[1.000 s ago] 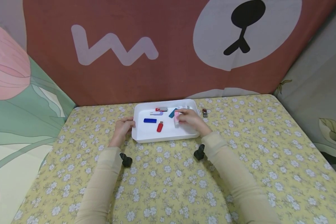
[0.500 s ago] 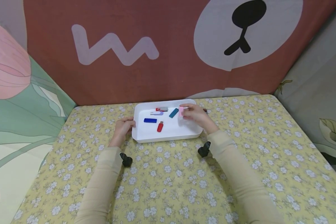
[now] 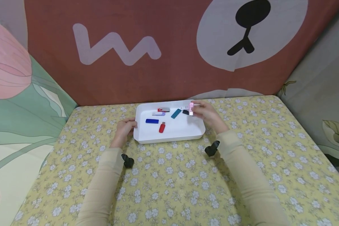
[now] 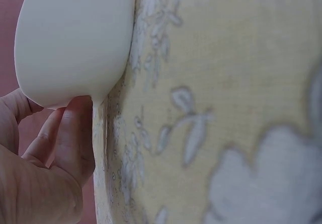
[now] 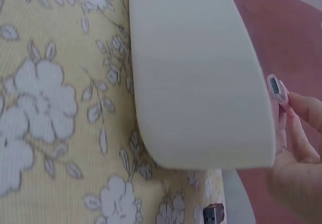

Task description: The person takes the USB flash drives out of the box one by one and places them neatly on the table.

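My left hand [image 3: 123,131] grips the left end of a white tray [image 3: 169,137], thumb over the rim and fingers against the outer wall, as the left wrist view shows. My right hand [image 3: 210,115] pinches a pink USB flash drive [image 3: 191,108] above the tray's right side, its metal plug [image 5: 274,85] facing out in the right wrist view. Inside the tray lie a blue USB drive [image 3: 152,121], a red one [image 3: 162,127], a red-and-silver one [image 3: 164,110], a lilac one [image 3: 158,114] and a teal one [image 3: 176,113]. A black one [image 3: 185,112] is partly hidden by the right hand.
A white USB drive [image 3: 183,108] lies near the tray's back right. Outside the tray, on the flowered tablecloth [image 3: 169,182], sits a dark drive [image 5: 214,214], hidden behind the right hand in the head view. A printed cloth [image 3: 175,78] hangs behind the table.
My right hand has carried the pink USB drive to the right and slightly up, toward the tray's right rim. The black drive has come into view. My left hand stays on the tray.
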A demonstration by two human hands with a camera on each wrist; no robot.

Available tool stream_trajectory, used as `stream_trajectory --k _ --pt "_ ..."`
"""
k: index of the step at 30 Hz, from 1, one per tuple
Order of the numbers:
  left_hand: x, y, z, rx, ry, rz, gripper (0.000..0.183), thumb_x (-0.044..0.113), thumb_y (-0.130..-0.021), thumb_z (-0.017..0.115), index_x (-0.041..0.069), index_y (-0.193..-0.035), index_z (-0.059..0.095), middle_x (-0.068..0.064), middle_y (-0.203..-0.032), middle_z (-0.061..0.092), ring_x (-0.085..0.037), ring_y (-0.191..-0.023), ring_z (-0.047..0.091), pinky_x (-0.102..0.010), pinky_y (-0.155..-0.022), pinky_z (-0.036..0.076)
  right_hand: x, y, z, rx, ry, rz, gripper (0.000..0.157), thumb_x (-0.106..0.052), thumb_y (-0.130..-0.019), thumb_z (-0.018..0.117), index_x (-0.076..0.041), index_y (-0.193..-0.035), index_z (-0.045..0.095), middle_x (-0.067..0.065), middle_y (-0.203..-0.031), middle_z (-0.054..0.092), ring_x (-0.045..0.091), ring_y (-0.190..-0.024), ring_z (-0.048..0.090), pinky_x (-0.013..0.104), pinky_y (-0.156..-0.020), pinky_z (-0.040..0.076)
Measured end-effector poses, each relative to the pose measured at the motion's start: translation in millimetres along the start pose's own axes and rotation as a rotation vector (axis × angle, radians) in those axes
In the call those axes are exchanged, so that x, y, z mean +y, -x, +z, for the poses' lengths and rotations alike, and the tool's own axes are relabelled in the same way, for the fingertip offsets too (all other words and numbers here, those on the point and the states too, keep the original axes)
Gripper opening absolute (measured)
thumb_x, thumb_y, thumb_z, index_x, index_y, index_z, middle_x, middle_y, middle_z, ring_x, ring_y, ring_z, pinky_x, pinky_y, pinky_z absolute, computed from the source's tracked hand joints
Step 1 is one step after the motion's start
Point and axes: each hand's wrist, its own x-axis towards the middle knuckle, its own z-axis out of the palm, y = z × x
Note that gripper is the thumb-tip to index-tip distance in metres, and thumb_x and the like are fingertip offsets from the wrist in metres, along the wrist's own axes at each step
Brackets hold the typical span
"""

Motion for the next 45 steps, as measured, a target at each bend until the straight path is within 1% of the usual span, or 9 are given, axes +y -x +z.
stream_trajectory --k 6,12,17,19,25,27,32,41,45 --pt "0.5 0.6 -0.4 -0.004 -0.006 -0.003 0.053 0.007 -0.083 0.054 0.011 -0.135 0.055 -0.012 -0.134 0.058 -0.014 -0.09 0.057 -0.02 -0.064 0.05 6 -1 -14.2 0.019 -0.026 -0.013 0.053 -0.01 -0.098 0.051 -0.009 -0.148 0.035 -0.002 -0.119 0.05 0.003 -0.096 0.056 0.017 -0.09 0.051" --pt "0.3 0.3 -0.6 -0.005 0.004 -0.001 0.053 0.007 -0.082 0.054 0.01 -0.135 0.055 -0.012 -0.133 0.058 -0.013 -0.088 0.058 -0.019 -0.062 0.05 12 0 -28.2 0.019 -0.175 -0.058 0.056 -0.006 -0.097 0.049 -0.004 -0.149 0.03 -0.012 -0.101 0.055 -0.002 -0.088 0.058 0.011 -0.078 0.05" --pt "-0.7 -0.3 -0.7 -0.007 0.002 0.001 0.053 0.007 -0.082 0.054 0.01 -0.136 0.054 -0.013 -0.134 0.058 -0.014 -0.09 0.058 -0.019 -0.062 0.05 16 4 -40.2 -0.017 -0.282 -0.068 0.057 -0.003 -0.098 0.046 0.001 -0.15 0.024 -0.014 -0.093 0.062 -0.002 -0.085 0.059 0.012 -0.078 0.049" --pt "-0.9 0.0 -0.8 -0.008 0.001 0.003 0.053 0.007 -0.083 0.054 0.009 -0.136 0.054 -0.013 -0.134 0.057 -0.014 -0.09 0.058 -0.019 -0.062 0.05 17 4 -44.4 -0.009 -0.284 -0.057 0.059 -0.004 -0.097 0.048 0.0 -0.151 0.023 -0.015 -0.092 0.062 -0.002 -0.085 0.06 0.012 -0.082 0.049" --pt "-0.5 -0.9 -0.6 -0.005 0.006 0.0 0.054 0.007 -0.083 0.054 0.009 -0.137 0.053 -0.013 -0.135 0.056 -0.014 -0.09 0.058 -0.019 -0.062 0.05 18 6 -56.0 0.048 -0.258 0.019 0.062 -0.008 -0.097 0.052 -0.006 -0.152 0.023 -0.016 -0.094 0.057 -0.003 -0.088 0.056 0.021 -0.108 0.038" --pt "-0.1 -1.8 0.0 0.0 0.015 -0.012 0.054 0.006 -0.083 0.054 0.009 -0.137 0.053 -0.013 -0.135 0.056 -0.015 -0.091 0.059 -0.019 -0.062 0.05 18 7 -59.9 0.062 -0.248 0.028 0.062 -0.009 -0.097 0.051 -0.005 -0.152 0.023 -0.017 -0.092 0.057 -0.004 -0.086 0.056 0.019 -0.105 0.041" --pt "0.7 -2.0 1.4 0.011 0.028 -0.035 0.055 0.005 -0.082 0.053 0.01 -0.136 0.053 -0.012 -0.136 0.056 -0.016 -0.094 0.059 -0.018 -0.062 0.05 22 8 -68.9 0.083 -0.247 0.024 0.063 -0.009 -0.096 0.053 -0.002 -0.151 0.023 -0.017 -0.091 0.059 -0.005 -0.084 0.059 0.01 -0.081 0.048" --pt "0.5 0.6 0.1 -0.003 0.015 -0.005 0.053 0.007 -0.084 0.054 0.01 -0.136 0.054 -0.012 -0.134 0.057 -0.016 -0.094 0.06 -0.019 -0.062 0.051 28 10 -78.2 0.143 -0.237 0.04 0.062 -0.008 -0.094 0.057 -0.002 -0.149 0.03 -0.013 -0.097 0.057 -0.005 -0.083 0.059 0.009 -0.077 0.05" --pt "-0.2 1.2 -0.4 -0.006 0.011 0.007 0.052 0.007 -0.084 0.055 0.01 -0.136 0.054 -0.013 -0.133 0.058 -0.013 -0.089 0.061 -0.019 -0.061 0.051 30 10 -79.1 0.161 -0.165 0.019 0.06 -0.008 -0.094 0.056 0.001 -0.148 0.031 -0.012 -0.099 0.056 -0.006 -0.081 0.059 0.008 -0.076 0.05"
